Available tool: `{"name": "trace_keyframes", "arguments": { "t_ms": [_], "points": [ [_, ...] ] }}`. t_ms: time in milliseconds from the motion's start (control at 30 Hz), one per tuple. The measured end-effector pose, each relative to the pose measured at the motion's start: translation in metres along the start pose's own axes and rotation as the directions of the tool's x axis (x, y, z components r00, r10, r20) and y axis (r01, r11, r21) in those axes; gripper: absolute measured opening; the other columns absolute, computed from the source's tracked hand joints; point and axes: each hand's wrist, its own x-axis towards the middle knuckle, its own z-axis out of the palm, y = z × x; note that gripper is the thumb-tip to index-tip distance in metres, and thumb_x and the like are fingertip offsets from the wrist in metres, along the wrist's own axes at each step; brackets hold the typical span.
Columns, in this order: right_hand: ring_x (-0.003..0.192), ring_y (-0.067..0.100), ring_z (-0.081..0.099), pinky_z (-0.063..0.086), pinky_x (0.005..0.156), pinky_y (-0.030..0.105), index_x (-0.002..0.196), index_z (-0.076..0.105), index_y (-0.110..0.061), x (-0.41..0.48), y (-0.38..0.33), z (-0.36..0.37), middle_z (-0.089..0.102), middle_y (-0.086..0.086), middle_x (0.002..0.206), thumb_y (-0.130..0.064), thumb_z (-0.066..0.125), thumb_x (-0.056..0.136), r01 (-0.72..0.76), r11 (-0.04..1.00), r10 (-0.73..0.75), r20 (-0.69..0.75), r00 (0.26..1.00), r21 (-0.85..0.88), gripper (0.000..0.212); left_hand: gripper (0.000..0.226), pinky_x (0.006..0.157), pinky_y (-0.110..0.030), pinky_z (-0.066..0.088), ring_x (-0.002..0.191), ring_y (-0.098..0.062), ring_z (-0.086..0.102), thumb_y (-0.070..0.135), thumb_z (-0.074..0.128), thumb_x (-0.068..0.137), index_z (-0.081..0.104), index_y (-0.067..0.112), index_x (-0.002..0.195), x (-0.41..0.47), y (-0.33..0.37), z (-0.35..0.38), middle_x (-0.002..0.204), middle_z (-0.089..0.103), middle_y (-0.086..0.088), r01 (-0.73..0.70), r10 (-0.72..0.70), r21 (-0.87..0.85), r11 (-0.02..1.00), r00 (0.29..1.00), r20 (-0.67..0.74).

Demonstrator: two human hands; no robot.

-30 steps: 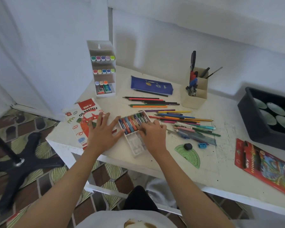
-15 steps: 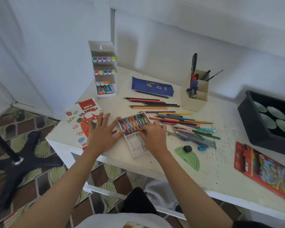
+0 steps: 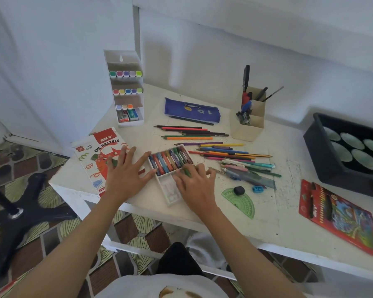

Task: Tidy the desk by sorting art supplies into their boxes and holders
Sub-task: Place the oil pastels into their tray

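A white plastic tray (image 3: pixel 170 191) lies on the desk near its front edge, and its far half is filled with a row of oil pastels (image 3: pixel 170 159). My left hand (image 3: pixel 127 175) lies flat with spread fingers, partly on the oil pastels box (image 3: pixel 99 155), its fingertips touching the tray's left side. My right hand (image 3: pixel 197 186) is at the tray's right side, with its fingers curled round a green pastel (image 3: pixel 186 172) at the end of the row. Loose coloured pencils (image 3: pixel 213 151) lie scattered just beyond and to the right of the tray.
At the back stand a white marker holder (image 3: pixel 126 89), a blue pencil case (image 3: pixel 192 110) and a beige pen holder (image 3: pixel 248 123). On the right are a green protractor (image 3: pixel 241 203), a black eraser (image 3: pixel 239 190), a blue sharpener (image 3: pixel 257 188), a red pencil box (image 3: pixel 340 216) and a black tray (image 3: pixel 323 160).
Both hands stay at the pastel tray. My right fingers have shifted a little along the tray's edge, and a green pastel now shows between them.
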Motion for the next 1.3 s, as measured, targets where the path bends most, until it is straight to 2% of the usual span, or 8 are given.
{"name": "trace_keyframes", "arguments": {
  "t_ms": [200, 300, 400, 533, 633, 867, 1067, 1300],
  "points": [
    [0.096, 0.019, 0.051, 0.043, 0.075, 0.043, 0.105, 0.064, -0.032, -0.007, 0.000, -0.003, 0.058, -0.004, 0.116, -0.046, 0.035, 0.091, -0.040, 0.999, 0.042, 0.096, 0.995, -0.020, 0.035, 0.087, 0.112, -0.060, 0.006, 0.146, -0.028, 0.005, 0.079, -0.005, 0.073, 0.018, 0.041, 0.148, 0.000, 0.001, 0.000, 0.157, 0.019, -0.004, -0.007, 0.007, -0.019, 1.000, 1.000, 0.000],
    [0.096, 0.018, 0.055, 0.044, 0.074, 0.042, 0.122, 0.053, -0.035, -0.003, 0.011, -0.011, 0.056, -0.003, 0.119, -0.049, 0.033, 0.092, -0.068, 0.997, 0.065, 0.105, 0.992, 0.021, 0.039, 0.091, 0.111, -0.061, 0.008, 0.146, -0.030, 0.007, 0.081, -0.010, 0.072, 0.019, 0.040, 0.148, 0.001, 0.000, 0.000, 0.156, 0.021, -0.005, -0.007, 0.007, -0.004, 1.000, 1.000, -0.002],
    [0.099, 0.016, 0.055, 0.040, 0.079, 0.037, 0.128, 0.049, -0.031, 0.005, 0.035, -0.020, 0.057, -0.003, 0.116, -0.047, 0.036, 0.092, -0.198, 0.980, 0.197, 0.078, 0.977, 0.009, 0.041, 0.095, 0.111, -0.060, 0.009, 0.146, -0.029, 0.006, 0.081, -0.017, 0.070, 0.016, 0.040, 0.148, 0.001, 0.000, 0.001, 0.156, 0.020, -0.005, -0.009, 0.009, 0.012, 1.000, 1.000, 0.006],
    [0.112, 0.019, 0.047, 0.031, 0.090, 0.040, 0.124, 0.055, -0.030, 0.014, 0.085, -0.029, 0.057, -0.003, 0.122, -0.034, 0.050, 0.093, -0.481, 0.870, 0.494, 0.167, 0.853, -0.111, 0.032, 0.093, 0.110, -0.062, 0.010, 0.145, -0.031, 0.009, 0.081, -0.014, 0.072, 0.020, 0.039, 0.148, 0.000, -0.001, 0.001, 0.155, 0.022, -0.006, -0.020, 0.020, -0.006, 1.000, 1.000, 0.007],
    [0.109, 0.017, 0.043, 0.026, 0.085, 0.037, 0.110, 0.063, -0.033, 0.010, 0.116, -0.036, 0.059, -0.007, 0.116, -0.029, 0.052, 0.093, -0.574, 0.802, 0.597, 0.173, 0.783, -0.167, 0.021, 0.091, 0.110, -0.062, 0.011, 0.145, -0.031, 0.009, 0.080, -0.013, 0.073, 0.019, 0.039, 0.148, 0.001, 0.000, 0.000, 0.156, 0.022, -0.005, -0.019, 0.019, -0.008, 1.000, 1.000, 0.009],
    [0.109, 0.021, 0.040, 0.031, 0.085, 0.041, 0.089, 0.068, -0.035, 0.008, 0.145, -0.044, 0.055, -0.005, 0.115, -0.024, 0.062, 0.088, -0.566, 0.806, 0.592, 0.224, 0.774, -0.172, 0.013, 0.091, 0.108, -0.064, 0.014, 0.144, -0.033, 0.014, 0.080, -0.010, 0.075, 0.026, 0.037, 0.147, 0.000, -0.001, -0.001, 0.153, 0.028, -0.009, -0.026, 0.027, -0.029, 0.999, 1.000, 0.014],
    [0.114, 0.019, 0.039, 0.027, 0.089, 0.040, 0.093, 0.069, -0.029, 0.013, 0.146, -0.043, 0.054, -0.005, 0.117, -0.029, 0.064, 0.087, -0.505, 0.862, 0.490, 0.333, 0.806, -0.047, 0.008, 0.096, 0.110, -0.062, 0.012, 0.145, -0.031, 0.009, 0.080, -0.019, 0.069, 0.018, 0.039, 0.148, -0.001, -0.001, -0.001, 0.156, 0.021, -0.006, -0.019, 0.019, 0.005, 1.000, 1.000, 0.012],
    [0.110, 0.018, 0.039, 0.024, 0.083, 0.037, 0.098, 0.072, -0.032, 0.011, 0.141, -0.040, 0.057, -0.009, 0.114, -0.033, 0.063, 0.087, -0.538, 0.837, 0.543, 0.275, 0.794, -0.100, 0.014, 0.094, 0.109, -0.062, 0.013, 0.145, -0.031, 0.012, 0.081, -0.015, 0.072, 0.023, 0.038, 0.148, 0.001, 0.000, 0.000, 0.154, 0.025, -0.007, -0.019, 0.019, 0.002, 1.000, 1.000, 0.011]
  ]
}}
